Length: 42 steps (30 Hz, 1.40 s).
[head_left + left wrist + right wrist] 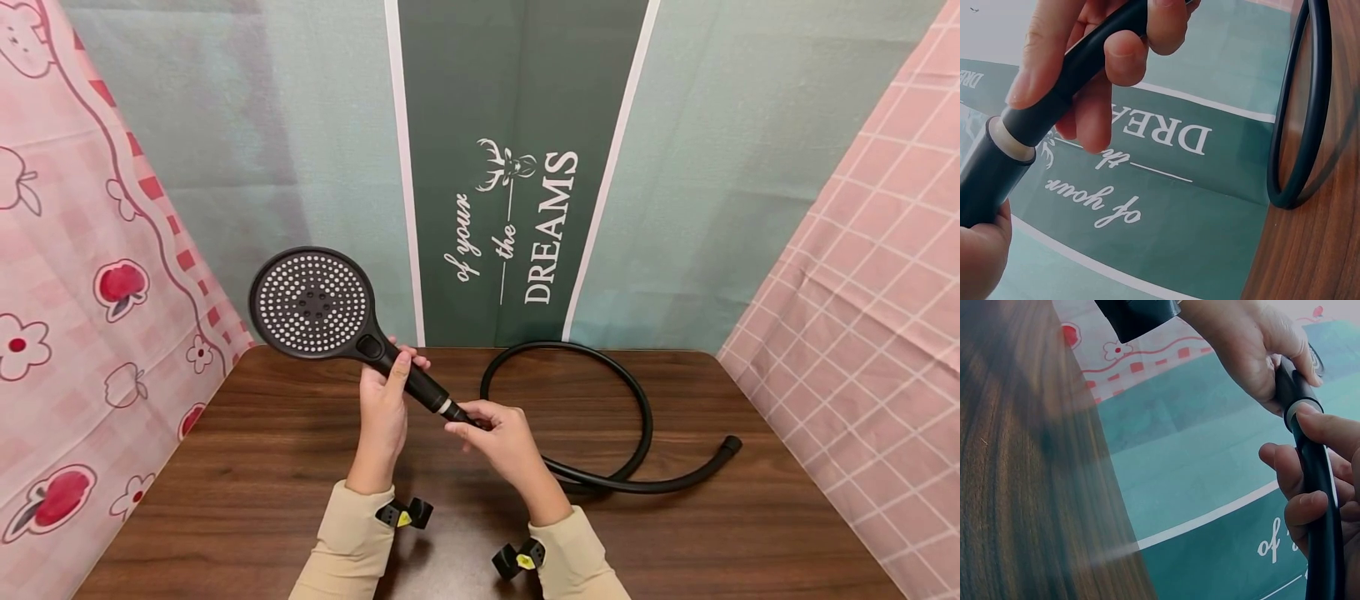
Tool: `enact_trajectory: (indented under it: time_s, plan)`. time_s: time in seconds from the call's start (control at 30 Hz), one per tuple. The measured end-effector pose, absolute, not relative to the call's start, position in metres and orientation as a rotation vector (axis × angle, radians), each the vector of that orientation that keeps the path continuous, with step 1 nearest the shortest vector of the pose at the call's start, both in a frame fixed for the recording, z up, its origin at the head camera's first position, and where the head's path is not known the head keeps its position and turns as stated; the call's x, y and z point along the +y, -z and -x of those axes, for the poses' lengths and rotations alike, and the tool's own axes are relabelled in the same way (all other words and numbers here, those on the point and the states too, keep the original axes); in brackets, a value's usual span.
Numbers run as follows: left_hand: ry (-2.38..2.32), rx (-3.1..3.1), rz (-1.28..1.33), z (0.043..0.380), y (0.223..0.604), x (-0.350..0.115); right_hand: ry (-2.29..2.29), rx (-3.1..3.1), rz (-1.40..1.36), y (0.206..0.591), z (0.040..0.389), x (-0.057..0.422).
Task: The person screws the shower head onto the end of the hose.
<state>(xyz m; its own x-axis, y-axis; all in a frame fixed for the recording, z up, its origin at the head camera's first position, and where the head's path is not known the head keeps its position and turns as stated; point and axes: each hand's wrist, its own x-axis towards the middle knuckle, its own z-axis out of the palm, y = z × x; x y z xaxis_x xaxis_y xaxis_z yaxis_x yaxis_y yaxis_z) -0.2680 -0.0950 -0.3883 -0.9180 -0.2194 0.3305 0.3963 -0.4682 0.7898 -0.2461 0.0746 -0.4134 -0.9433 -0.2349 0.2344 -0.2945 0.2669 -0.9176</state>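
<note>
A black shower head point(311, 304) with a round face of white nozzles is held tilted over the table, its face toward the head camera. My left hand point(384, 408) grips its handle point(988, 178), thumb along the near side. At the handle's lower end, my right hand point(506, 437) pinches the end fitting of a black shower hose point(675, 484). Between handle and fitting point(1041, 119) a whitish ring point(1013, 142) shows in the left wrist view. In the right wrist view, the right thumb lies right at this joint, fingers curled round the hose below.
The hose loops across the right half of the wooden table point(247, 500), its free end point(731, 446) pointing right. Behind hangs a green printed cloth point(517, 83). Pink patterned cloths flank the left and right sides. Both wrists wear small black cameras point(420, 512).
</note>
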Motion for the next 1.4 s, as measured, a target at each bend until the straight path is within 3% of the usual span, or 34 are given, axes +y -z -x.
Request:
enact_trajectory:
  time_s: [1.4]
  plan:
    - [2.408,-1.362,0.247,0.2689,0.3871,-0.0931,-1.694,-2.507,-0.691,0.4122,0.2498,0.0788]
